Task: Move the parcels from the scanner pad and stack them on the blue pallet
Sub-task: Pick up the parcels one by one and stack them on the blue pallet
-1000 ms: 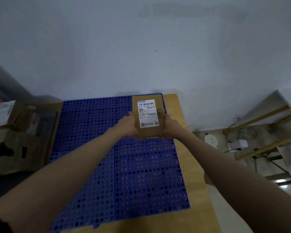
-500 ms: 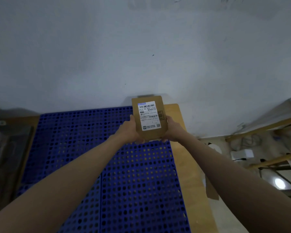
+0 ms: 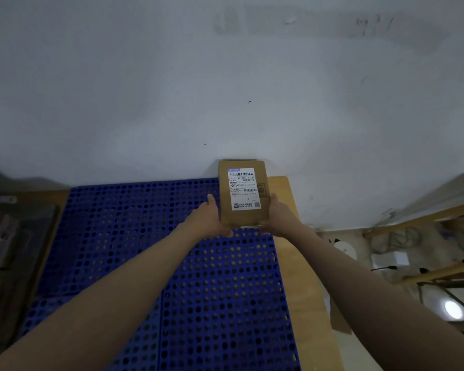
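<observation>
A small brown cardboard parcel [image 3: 243, 215] with a white shipping label on top is held over the far right corner of the blue perforated pallet [image 3: 150, 236]. My left hand [image 3: 210, 219] grips its left side and my right hand [image 3: 279, 218] grips its right side, fingers curled under the near edge. The parcel's far end reaches the white wall. Whether its underside touches the pallet cannot be told. The scanner pad is out of view.
The pallet lies on a wooden table [image 3: 303, 263] against a white wall [image 3: 225, 89]. Dark boxes [image 3: 8, 236] stand at the left. On the right, beyond the table edge, are wooden rails [image 3: 423, 220], cables and floor clutter.
Both hands have carried the parcel farther away, toward the wall and the pallet's far right corner. The view has tilted up, so the boxes at left have slid out.
</observation>
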{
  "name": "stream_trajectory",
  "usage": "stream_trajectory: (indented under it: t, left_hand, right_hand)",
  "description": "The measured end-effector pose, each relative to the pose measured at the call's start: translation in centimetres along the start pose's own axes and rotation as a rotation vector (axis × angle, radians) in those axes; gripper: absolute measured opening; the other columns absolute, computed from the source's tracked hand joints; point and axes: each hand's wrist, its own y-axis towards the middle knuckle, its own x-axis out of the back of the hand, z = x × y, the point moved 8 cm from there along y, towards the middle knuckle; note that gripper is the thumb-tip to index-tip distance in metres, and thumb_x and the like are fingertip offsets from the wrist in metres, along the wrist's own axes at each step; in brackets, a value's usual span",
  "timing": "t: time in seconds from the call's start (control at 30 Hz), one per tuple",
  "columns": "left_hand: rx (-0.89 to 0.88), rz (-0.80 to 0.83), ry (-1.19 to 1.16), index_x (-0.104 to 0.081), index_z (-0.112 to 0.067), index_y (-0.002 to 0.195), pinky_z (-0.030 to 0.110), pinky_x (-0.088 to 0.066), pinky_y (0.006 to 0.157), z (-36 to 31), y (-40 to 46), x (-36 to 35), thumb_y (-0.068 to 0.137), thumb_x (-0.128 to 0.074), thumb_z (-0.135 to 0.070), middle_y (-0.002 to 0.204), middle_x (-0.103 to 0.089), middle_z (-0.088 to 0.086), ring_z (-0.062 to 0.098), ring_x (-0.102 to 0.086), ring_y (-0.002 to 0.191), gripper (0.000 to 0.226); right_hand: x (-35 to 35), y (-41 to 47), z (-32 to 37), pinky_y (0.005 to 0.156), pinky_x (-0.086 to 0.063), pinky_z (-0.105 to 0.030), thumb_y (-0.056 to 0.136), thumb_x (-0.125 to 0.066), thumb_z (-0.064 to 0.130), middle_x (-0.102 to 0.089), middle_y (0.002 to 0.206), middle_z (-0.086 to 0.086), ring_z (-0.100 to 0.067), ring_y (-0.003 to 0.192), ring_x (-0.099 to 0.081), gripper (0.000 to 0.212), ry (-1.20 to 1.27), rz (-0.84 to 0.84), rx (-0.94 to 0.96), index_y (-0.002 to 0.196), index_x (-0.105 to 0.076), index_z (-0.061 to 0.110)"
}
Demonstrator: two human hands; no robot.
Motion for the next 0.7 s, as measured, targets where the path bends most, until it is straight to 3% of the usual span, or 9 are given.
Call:
stream_trajectory:
  t: [0.13, 0.23, 0.37, 0.53, 0.63, 0.7]
  left_hand:
    - [0.025, -0.011, 0.162, 0.003, -0.012, 0.155, 0.042, -0.043, 0.104, 1.1, -2.9, 0.3, 0.077, -0.074, -0.054, 0.156, -0.027, 0.012, 0.032, -0.039, 0.135, 0.118]
    - [0.032, -0.005, 0.259, -0.016, -0.017, 0.154, 0.042, -0.046, 0.099, 1.9, -5.8, 0.8, 0.078, -0.072, -0.055, 0.153, -0.033, 0.009, 0.029, -0.044, 0.131, 0.102]
    - [0.042, -0.046, 0.319, -0.022, -0.023, 0.152, 0.043, -0.047, 0.096, 2.6, -10.6, 1.7, 0.079, -0.072, -0.052, 0.15, -0.038, 0.006, 0.028, -0.049, 0.126, 0.093]
    - [0.066, 0.001, 0.364, -0.034, -0.018, 0.147, 0.04, -0.046, 0.097, 3.9, -17.8, 1.8, 0.083, -0.07, -0.05, 0.146, -0.041, 0.004, 0.026, -0.05, 0.124, 0.08]
    - [0.065, -0.017, 0.362, -0.043, -0.016, 0.139, 0.04, -0.047, 0.094, 5.5, -22.4, 1.6, 0.084, -0.07, -0.048, 0.138, -0.048, 0.005, 0.026, -0.053, 0.117, 0.069]
    - [0.072, -0.026, 0.342, -0.049, -0.017, 0.124, 0.039, -0.047, 0.089, 7.2, -25.3, 1.4, 0.086, -0.069, -0.046, 0.119, -0.053, 0.003, 0.025, -0.054, 0.104, 0.051]
  right_hand:
    - [0.7, -3.2, 0.5, 0.069, -0.051, -0.034, 0.077, -0.078, 0.016, -0.053, 0.12, -0.015, -0.032, 0.102, -0.059, 0.07, -0.113, 0.044, -0.023, 0.131, -0.035, 0.005]
    - [1.1, -6.3, 1.3, 0.067, -0.053, -0.034, 0.078, -0.078, 0.015, -0.052, 0.123, -0.015, -0.03, 0.097, -0.059, 0.069, -0.202, 0.091, -0.004, 0.134, -0.038, 0.008]
    - [1.2, -10.8, 3.1, 0.058, -0.05, -0.029, 0.082, -0.075, 0.009, -0.052, 0.126, -0.012, -0.019, 0.076, -0.054, 0.061, -0.292, 0.135, 0.066, 0.135, -0.044, 0.011]
    - [0.4, -17.1, 6.1, 0.078, -0.057, -0.035, 0.085, -0.074, 0.014, -0.052, 0.13, -0.014, -0.028, 0.103, -0.06, 0.058, -0.401, 0.191, 0.151, 0.136, -0.047, 0.007]
    - [-0.3, -20.5, 8.3, 0.083, -0.057, -0.039, 0.086, -0.074, 0.016, -0.051, 0.134, -0.015, -0.027, 0.098, -0.058, 0.057, -0.424, 0.204, 0.216, 0.136, -0.048, 0.007]
    - [-1.2, -22.6, 9.8, 0.084, -0.056, -0.04, 0.087, -0.072, 0.02, -0.045, 0.139, -0.016, -0.025, 0.091, -0.051, 0.061, -0.447, 0.22, 0.261, 0.14, -0.043, 0.009]
